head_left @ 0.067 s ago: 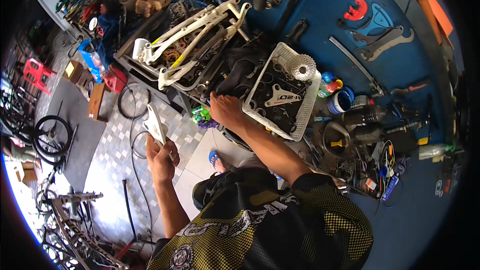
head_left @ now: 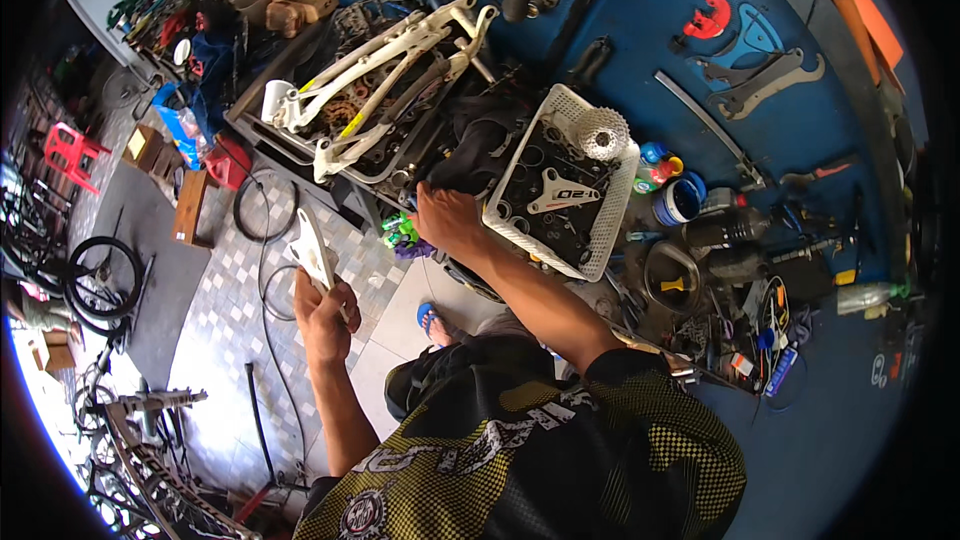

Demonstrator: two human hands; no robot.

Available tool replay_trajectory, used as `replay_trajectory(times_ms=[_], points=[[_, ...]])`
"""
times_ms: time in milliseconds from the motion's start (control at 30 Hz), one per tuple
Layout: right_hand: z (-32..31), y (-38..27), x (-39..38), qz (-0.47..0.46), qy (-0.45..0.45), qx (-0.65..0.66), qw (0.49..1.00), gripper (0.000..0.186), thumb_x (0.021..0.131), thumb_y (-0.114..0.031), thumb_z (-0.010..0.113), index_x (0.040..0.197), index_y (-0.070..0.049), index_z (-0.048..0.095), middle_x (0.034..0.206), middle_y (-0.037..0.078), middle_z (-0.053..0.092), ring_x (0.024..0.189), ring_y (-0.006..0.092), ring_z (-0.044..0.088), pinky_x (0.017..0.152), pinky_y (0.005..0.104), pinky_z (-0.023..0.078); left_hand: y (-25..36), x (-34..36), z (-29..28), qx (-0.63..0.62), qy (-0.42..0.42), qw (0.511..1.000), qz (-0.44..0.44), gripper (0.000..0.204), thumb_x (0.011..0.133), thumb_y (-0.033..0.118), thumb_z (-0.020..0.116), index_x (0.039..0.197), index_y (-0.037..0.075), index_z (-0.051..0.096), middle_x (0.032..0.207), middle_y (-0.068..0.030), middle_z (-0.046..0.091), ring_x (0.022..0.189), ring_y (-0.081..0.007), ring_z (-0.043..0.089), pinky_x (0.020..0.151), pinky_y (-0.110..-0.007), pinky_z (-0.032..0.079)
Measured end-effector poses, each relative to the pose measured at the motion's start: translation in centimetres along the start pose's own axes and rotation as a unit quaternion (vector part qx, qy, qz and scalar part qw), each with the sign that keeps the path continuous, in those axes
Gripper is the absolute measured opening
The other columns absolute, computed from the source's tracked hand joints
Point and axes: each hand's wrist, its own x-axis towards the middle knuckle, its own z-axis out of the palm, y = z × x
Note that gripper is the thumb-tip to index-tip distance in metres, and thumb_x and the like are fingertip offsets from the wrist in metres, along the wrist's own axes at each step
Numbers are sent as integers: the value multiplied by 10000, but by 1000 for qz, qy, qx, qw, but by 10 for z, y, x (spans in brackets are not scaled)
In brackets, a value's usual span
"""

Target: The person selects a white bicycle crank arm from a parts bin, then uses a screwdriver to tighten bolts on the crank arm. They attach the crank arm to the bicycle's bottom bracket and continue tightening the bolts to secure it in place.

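Note:
My left hand (head_left: 327, 315) grips an elongated white bicycle linkage plate (head_left: 310, 245), raised over the tiled floor. My right hand (head_left: 445, 215) is closed at the bench's near edge, beside a dark cloth or bag (head_left: 475, 135); what it holds is hidden. Green and purple items (head_left: 400, 232) lie just left of it. To its right sits a white perforated basket (head_left: 610, 250) with small black parts, a silver cassette (head_left: 602, 133) and another white linkage plate (head_left: 560, 195). A white and yellow bicycle frame (head_left: 395, 60) lies on the parts-covered bench above my hands.
A blue tool board (head_left: 645, 30) backs the bench. Tubs, bottles and tools crowd the right, around a blue tub (head_left: 675, 203). At the left are a red stool (head_left: 70, 150), wooden blocks (head_left: 192, 205), loose tyres (head_left: 105, 275), bicycles and cables on the floor.

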Motion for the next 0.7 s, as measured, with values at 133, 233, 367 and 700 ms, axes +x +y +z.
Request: replay_trajectory(times_ms=[133,233,367,700], points=[[-66,-5,4,89,0,59,994,584,936,-287,666,1410,30,538,744,182,730,692,376,734,651,504,589,-4,17,7,16,-35,999,-22,469,831,18,587,1276,24,440,697,-37,515,479,-113,467,373,-253,361],[-122,25,0,146,22,80,986,516,934,-254,646,1402,-49,577,811,201,756,751,409,746,683,534,596,-5,32,17,12,-57,998,-14,448,840,24,604,1259,27,447,698,-41,518,481,-116,471,381,-257,372],[-178,100,-39,140,64,347,925,335,959,-173,624,1285,-108,666,1053,111,728,932,237,715,825,384,558,-7,35,26,14,-60,998,-17,438,847,22,620,1250,30,451,704,-45,519,487,-123,485,386,-264,382],[-179,229,-110,290,62,342,892,417,969,-439,716,861,-36,705,684,2,603,670,115,559,659,300,431,-9,17,38,10,-42,999,-4,407,854,3,630,1227,41,471,733,-51,547,504,-122,499,389,-267,395]])
